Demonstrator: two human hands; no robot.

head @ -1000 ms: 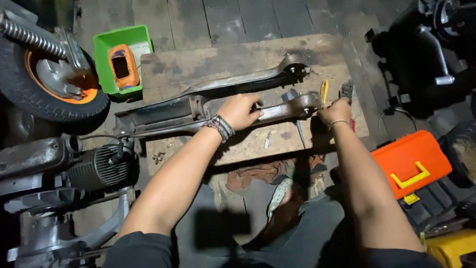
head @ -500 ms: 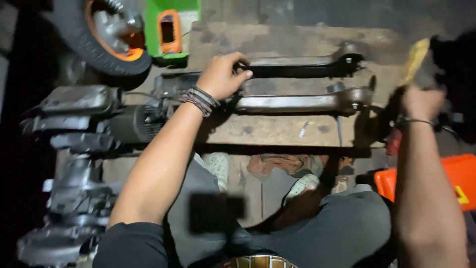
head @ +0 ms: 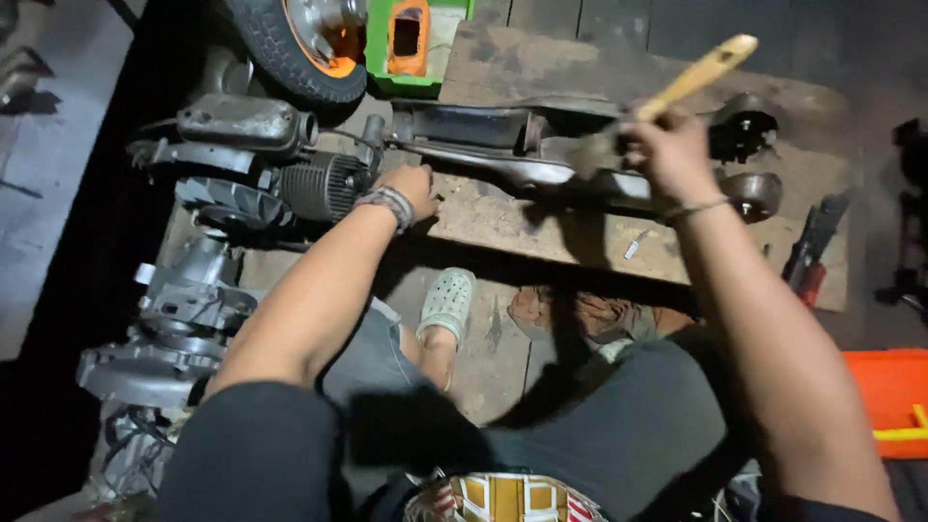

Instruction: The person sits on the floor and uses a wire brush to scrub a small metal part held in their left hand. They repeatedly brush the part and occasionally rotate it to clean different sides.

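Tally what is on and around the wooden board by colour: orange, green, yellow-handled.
Orange: 3, case in the green bin, wheel hub, toolbox
Green: 1, green bin
Yellow-handled: 1, brush in the right hand
Total: 5

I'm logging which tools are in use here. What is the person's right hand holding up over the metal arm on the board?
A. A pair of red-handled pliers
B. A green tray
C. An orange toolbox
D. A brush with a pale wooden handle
D: the right hand is closed around a brush whose pale wooden handle points up and away, above the metal arm.
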